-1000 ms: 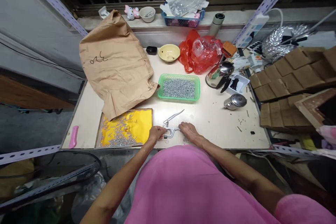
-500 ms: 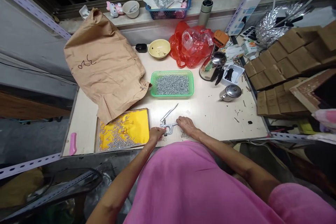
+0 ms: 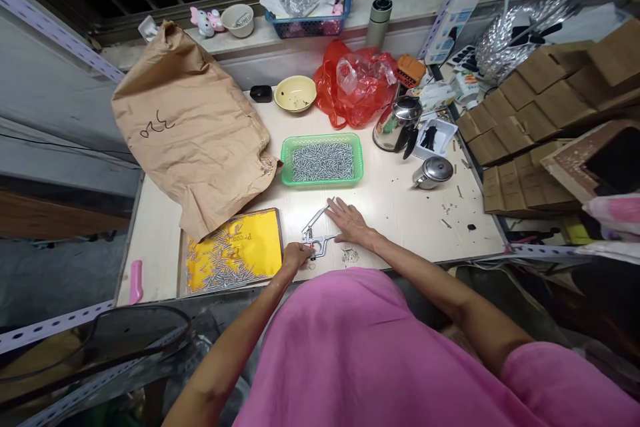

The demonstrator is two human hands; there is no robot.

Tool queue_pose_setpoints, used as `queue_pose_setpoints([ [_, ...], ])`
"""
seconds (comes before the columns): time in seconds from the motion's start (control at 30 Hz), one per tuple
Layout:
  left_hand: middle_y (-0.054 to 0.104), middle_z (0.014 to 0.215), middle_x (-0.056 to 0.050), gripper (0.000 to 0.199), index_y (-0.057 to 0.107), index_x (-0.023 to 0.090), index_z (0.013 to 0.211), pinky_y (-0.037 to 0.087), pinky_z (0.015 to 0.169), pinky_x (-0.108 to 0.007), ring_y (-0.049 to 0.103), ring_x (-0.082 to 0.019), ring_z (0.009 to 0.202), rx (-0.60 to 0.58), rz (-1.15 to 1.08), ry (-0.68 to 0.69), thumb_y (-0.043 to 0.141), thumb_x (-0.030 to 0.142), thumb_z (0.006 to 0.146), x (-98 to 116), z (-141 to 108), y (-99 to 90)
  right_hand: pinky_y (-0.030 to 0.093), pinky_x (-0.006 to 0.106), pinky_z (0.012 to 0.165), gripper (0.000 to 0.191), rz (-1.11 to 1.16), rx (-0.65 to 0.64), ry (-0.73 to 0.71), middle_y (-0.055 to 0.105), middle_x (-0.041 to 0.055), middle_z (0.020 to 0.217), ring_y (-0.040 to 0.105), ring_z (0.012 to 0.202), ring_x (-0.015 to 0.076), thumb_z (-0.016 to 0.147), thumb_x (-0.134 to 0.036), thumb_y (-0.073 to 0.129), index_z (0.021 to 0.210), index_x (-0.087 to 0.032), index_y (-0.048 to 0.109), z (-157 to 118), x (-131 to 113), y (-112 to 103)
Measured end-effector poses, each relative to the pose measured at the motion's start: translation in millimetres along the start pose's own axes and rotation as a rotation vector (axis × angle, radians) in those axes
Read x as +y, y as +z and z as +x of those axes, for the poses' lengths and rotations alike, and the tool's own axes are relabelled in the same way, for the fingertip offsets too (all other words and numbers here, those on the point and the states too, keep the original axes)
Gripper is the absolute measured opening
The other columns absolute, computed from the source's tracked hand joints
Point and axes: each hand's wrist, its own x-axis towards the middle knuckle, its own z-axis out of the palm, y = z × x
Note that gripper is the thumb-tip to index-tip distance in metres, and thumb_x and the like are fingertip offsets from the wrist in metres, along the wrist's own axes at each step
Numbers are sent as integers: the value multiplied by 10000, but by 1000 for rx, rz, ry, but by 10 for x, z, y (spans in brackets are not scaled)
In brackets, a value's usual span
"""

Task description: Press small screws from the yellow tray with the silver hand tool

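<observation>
A plier-like metal hand tool (image 3: 317, 247) with two spread handles lies on the table in front of me. My left hand (image 3: 297, 256) is closed in a pinch at the tool's head; whatever its fingertips hold is too small to make out. Over the handles is my right hand (image 3: 349, 221), fingers spread, fingertips at the raised lever and thumb by the lower handle. Left of the tool, a shallow tray with a yellow lining (image 3: 265, 240) carries many small silvery metal pins (image 3: 225, 270). Beyond the tool, a green plastic basket (image 3: 323, 181) is full of similar short metal pieces.
A large brown paper bag (image 3: 195, 140) stands at the left. Behind are a yellow bowl (image 3: 295, 94) and a red plastic bag (image 3: 350, 97). A kettle (image 3: 399, 123), a metal pot (image 3: 433, 173) and stacked cardboard boxes (image 3: 530, 107) occupy the right. A pink handle (image 3: 135, 281) lies front left.
My right hand has moved up from the lower handle and spread its fingers across to the raised lever. My left hand stays at the tool's head. The whole view has shifted slightly.
</observation>
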Motion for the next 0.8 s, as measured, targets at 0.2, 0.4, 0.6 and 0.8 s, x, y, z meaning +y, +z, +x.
queue_pose_setpoints([
  [0.2,454,413,66,220,582,141,583,396,451,-190,409,-59,377,-13,-62,-20,697,271,719,-60,58,30,192,542,1094,1016,-64,-35,-112,429,202,1390,321,1303,358,597,-442,823,1416,-98,330,199,52,-27],
  [0.4,498,469,47,230,593,138,652,462,524,-217,509,-88,449,-22,-114,-62,665,330,755,-164,52,37,313,433,1024,661,-103,-24,-90,564,153,1180,477,1086,287,705,-379,772,1245,-100,511,134,-23,54],
  [0.6,637,884,-81,189,649,141,860,486,753,-296,607,-191,845,281,409,470,566,310,849,-59,-96,49,393,356,863,412,-93,-30,-97,574,148,1086,485,996,261,776,-292,720,1100,-78,585,80,-41,129],
  [0.8,519,1234,-139,438,502,157,1200,442,893,-381,474,-264,1121,268,848,884,659,234,798,375,2,263,391,369,860,371,-87,-21,-61,573,155,1089,478,1025,272,809,-267,674,1120,-88,584,59,-90,125],
])
